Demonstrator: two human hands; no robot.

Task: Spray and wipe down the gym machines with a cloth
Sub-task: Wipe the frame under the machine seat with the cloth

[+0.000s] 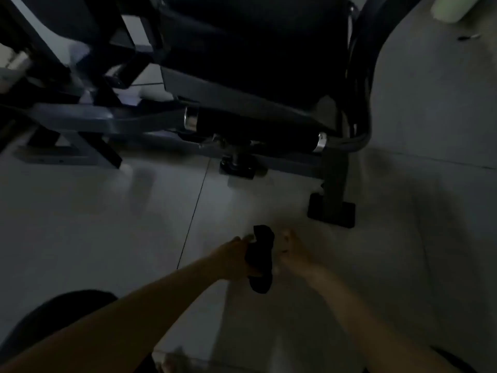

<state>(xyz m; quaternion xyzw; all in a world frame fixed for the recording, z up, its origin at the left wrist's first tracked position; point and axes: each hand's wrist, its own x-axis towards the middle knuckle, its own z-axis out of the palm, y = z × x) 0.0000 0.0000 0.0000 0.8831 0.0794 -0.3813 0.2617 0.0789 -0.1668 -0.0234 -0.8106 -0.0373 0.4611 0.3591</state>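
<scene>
Black cloth [262, 262] hung gripped in the left hand [236, 255], low over the pale floor [107, 224] just in front of the gym machine [242, 76]. The right hand [293, 254] hovered just beside the cloth, too blurred to tell its grip.

Dim, smeared, cropped.
Gym machine [255, 63] cut off at top; pale green thing [454, 6] clipped by top-right corner; right grip [291, 251] blurred, fingers unreadable; cloth [263, 262] partly behind left grip [240, 255]; tiny floor item [469, 37] unreadable.
</scene>
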